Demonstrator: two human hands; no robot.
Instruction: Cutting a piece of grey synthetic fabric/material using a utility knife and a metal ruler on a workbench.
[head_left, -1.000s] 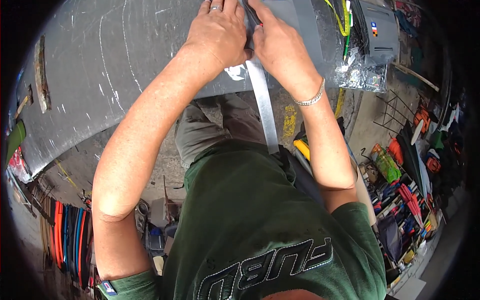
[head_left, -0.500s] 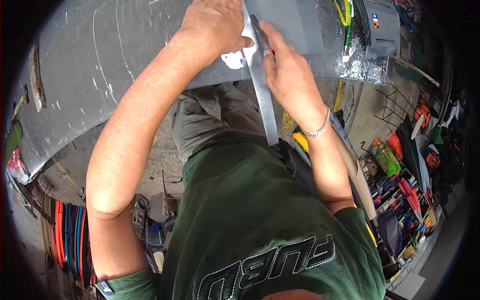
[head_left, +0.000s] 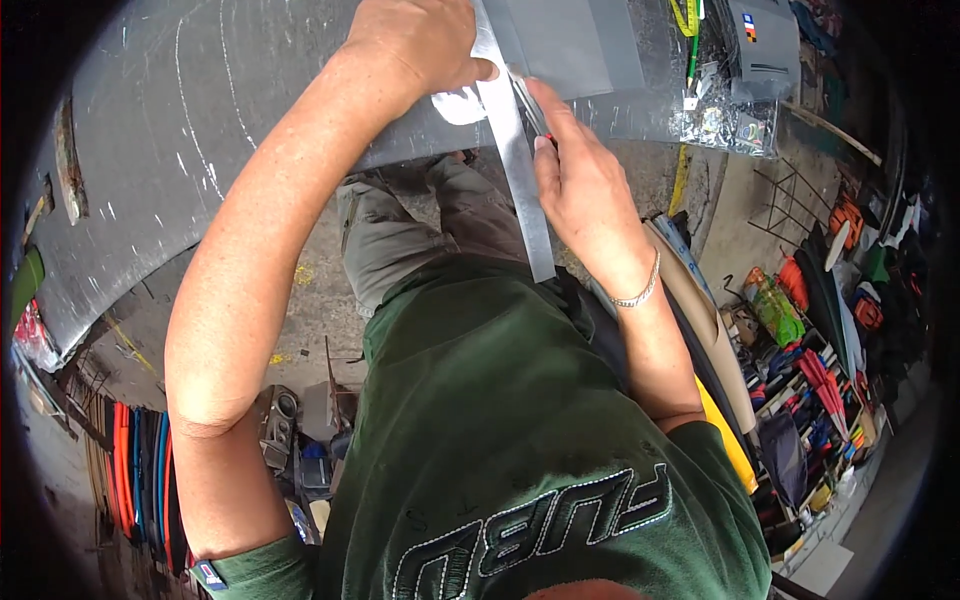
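Observation:
A long metal ruler lies over the front edge of the dark grey worktable, its near end sticking out toward my body. My left hand presses it down at the far part, thumb on the metal; its other fingertips are cut off by the top of the picture. Along the ruler's right side, my right hand grips a utility knife with the index finger stretched along it. Beside the knife lies a grey translucent sheet. A shiny white patch shows just left of the ruler.
On the table's right lie a green pencil, a yellow measuring tape and a clear plastic bag of small items. Rolls of material stand by my right arm. Shelves crowded with goods are at the right; coloured rolls are lower left.
My right hand has drawn the knife along the ruler toward my body. The left hand stays pressed on the ruler. The view has shifted slightly.

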